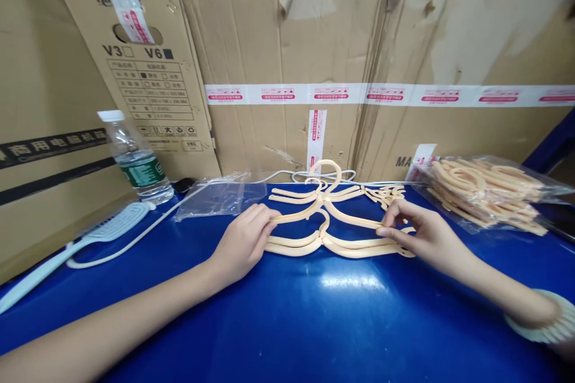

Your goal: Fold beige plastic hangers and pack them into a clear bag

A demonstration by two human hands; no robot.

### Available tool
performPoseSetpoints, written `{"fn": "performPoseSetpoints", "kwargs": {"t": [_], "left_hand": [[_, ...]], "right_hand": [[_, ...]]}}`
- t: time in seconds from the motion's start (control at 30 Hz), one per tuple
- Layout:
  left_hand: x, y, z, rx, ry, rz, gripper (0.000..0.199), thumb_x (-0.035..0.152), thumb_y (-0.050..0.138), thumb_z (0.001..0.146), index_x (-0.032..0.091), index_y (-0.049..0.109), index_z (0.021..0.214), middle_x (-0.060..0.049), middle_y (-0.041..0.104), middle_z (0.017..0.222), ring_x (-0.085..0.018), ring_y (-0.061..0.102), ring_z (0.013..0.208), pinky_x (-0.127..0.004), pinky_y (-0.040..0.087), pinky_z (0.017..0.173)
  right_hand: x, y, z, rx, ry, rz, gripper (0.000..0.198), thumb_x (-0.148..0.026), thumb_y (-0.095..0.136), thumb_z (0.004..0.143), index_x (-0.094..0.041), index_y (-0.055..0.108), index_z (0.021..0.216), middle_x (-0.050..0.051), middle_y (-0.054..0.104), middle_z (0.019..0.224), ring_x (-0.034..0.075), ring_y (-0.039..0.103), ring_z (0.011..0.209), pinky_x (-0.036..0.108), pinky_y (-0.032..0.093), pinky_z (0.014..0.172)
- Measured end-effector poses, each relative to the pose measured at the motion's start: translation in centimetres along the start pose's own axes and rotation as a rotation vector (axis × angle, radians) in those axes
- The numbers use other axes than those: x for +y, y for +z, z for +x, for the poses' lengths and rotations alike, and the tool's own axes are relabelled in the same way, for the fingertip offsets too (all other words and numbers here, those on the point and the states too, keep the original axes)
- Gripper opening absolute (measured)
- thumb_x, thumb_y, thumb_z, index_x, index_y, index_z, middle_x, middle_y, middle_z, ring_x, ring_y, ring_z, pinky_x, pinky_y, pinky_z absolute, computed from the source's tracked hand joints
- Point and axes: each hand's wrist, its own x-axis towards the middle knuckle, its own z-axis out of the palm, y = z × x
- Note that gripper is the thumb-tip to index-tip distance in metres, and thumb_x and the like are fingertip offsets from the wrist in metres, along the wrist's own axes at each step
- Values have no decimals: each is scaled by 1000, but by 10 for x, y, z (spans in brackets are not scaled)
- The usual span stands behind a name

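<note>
A cream-coloured plastic hanger [350,215] with an upright hook is held just above the table. My left hand [245,239] pinches the end of its left arm. At the tip of its right arm, my right hand [420,233] has thumb and forefinger closed on it. Closer to me, more hanger arms [296,248] lie stacked beneath it on the blue surface. Behind the held one, further hanger parts [291,196] rest on the table, with small loose pieces [386,194] to their right.
Plastic-bagged hangers [485,188] lie at the right. A clear bag [215,197], a water bottle [141,161] and a pale blue hairbrush [112,221] are on the left. A white cable [130,257] runs across the blue table [323,323]. Cardboard [278,30] walls the back.
</note>
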Motion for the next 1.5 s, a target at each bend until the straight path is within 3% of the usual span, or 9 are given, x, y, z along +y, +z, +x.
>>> {"fn": "performPoseSetpoints", "kwargs": {"t": [0.1, 0.27, 0.47, 0.7, 0.87, 1.33, 1.4, 1.5], "left_hand": [[0, 2, 0, -26, -67, -62, 19, 21, 34, 99, 19, 53, 98, -5, 62, 88, -19, 60, 77, -30, 48, 70], [-2, 2, 0, -66, -108, -96, 19, 29, 34, 100, 21, 51, 98, -1, 59, 81, -17, 59, 69, -27, 46, 65], [-2, 2, 1, -64, -89, -98, 21, 31, 34, 101, 21, 52, 99, -1, 59, 83, -17, 59, 72, -26, 45, 65], [-3, 4, 1, -34, -79, -103, 20, 31, 34, 101, 21, 52, 99, -2, 59, 85, -18, 59, 74, -26, 44, 67], [-5, 6, -1, -40, -116, -120, 22, 33, 33, 101, 21, 51, 101, -2, 58, 87, -18, 58, 76, -27, 43, 69], [-3, 3, 0, -40, -123, -125, 22, 33, 33, 101, 21, 52, 101, -1, 59, 87, -18, 59, 78, -26, 44, 70], [-3, 3, -1, -37, -129, -128, 22, 33, 33, 101, 21, 52, 101, -1, 59, 88, -18, 59, 78, -26, 44, 70], [-4, 4, -2, -37, -140, -142, 22, 34, 33, 101, 21, 52, 102, -1, 58, 88, -17, 58, 78, -26, 43, 71]], "right_hand": [[5, -9, 6, 14, 32, 48, 29, -50, 66, 83, -22, 60, 79, 3, 63, 76, 18, 57, 70, 31, 47, 64], [30, -33, 16, 167, 136, 78, 31, -51, 66, 81, -20, 61, 88, 7, 68, 88, 21, 64, 77, 34, 52, 69], [58, -47, 17, 11, -12, -384, 23, -40, 58, 87, -19, 68, 88, 9, 73, 91, 26, 66, 84, 42, 52, 78], [82, -49, 16, -8, -39, -477, 26, -25, 51, 88, -18, 70, 103, 12, 71, 104, 30, 63, 101, 49, 48, 93], [91, -43, 16, -23, -46, -500, 28, -19, 49, 88, -19, 71, 104, 12, 67, 106, 28, 61, 102, 46, 48, 94], [82, -37, 18, 43, -96, -465, 15, -23, 50, 89, -20, 65, 88, 9, 57, 91, 25, 58, 88, 41, 50, 83], [74, -39, 19, 96, -112, -466, 16, -26, 51, 90, -20, 65, 87, 9, 53, 92, 25, 55, 90, 42, 48, 83], [57, -46, 20, 282, -93, -438, 17, -32, 55, 89, -21, 67, 85, 6, 48, 82, 23, 52, 79, 39, 46, 73]]}}
